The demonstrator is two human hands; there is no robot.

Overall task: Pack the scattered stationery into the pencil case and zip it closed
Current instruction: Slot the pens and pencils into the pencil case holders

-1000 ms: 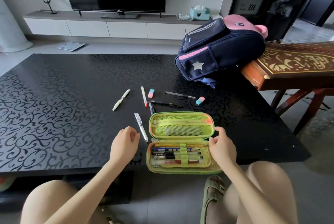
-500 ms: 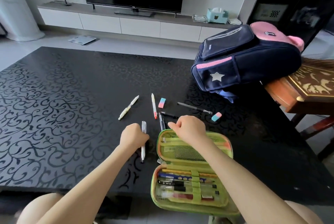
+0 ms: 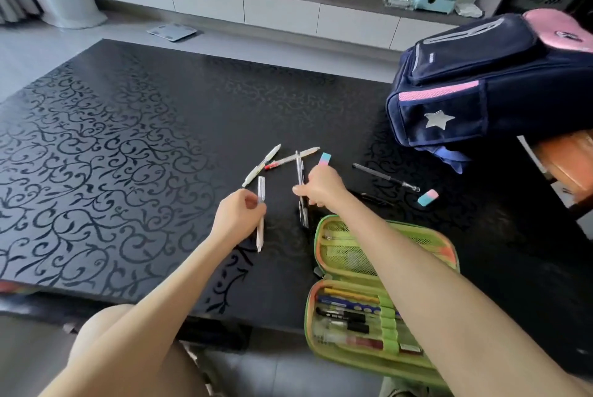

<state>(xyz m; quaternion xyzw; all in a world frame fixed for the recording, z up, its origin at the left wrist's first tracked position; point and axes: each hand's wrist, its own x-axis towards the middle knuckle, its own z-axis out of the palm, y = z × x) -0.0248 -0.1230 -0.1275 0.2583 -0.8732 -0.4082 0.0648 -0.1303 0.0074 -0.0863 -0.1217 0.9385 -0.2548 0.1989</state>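
Green: logged pencil case point(image 3: 349, 255) open, lower half overhanging near edge of black table point(image 3: 128, 140). Found left hand point(image 3: 239, 215) curled round white pen point(image 3: 260, 201); right hand point(image 3: 321, 186) pinching clear pen point(image 3: 299, 169) just beyond case. Judged risk of tipping case off edge by right forearm point(image 3: 417, 271) crossing above it, spilling packed pens point(image 3: 346, 316). Judged lesser risk of knocking nearby eraser point(image 3: 325, 160) and black pen point(image 3: 385, 177) away on withdrawal.

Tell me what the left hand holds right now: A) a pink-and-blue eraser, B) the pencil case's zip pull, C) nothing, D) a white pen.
D: the left hand grips the white pen, which juts out above and below the grip; the right hand holds a clear pen.
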